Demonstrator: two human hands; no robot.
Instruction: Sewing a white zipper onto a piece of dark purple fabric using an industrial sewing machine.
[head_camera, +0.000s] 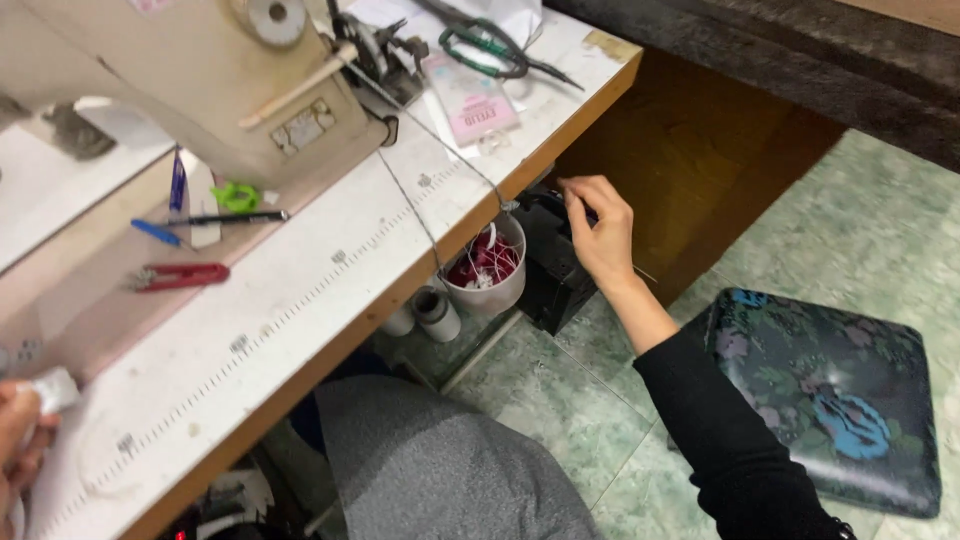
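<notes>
Fingers of the right hand touch the black box under the table, open, gripping nothing. It looks hard and heavy, maybe; hold its sides.

The left hand pinches a soft white scrap.

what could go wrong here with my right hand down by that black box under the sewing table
1. Your right hand reaches at the black box under the table edge; the fingertips are partly hidden, so a pinch or wrong touch seems possible.
2. The white cup of red and white bits hangs right beside that hand; a bump might spill it.
3. Your left hand holds a small white piece at the frame's edge, barely in view.
</notes>
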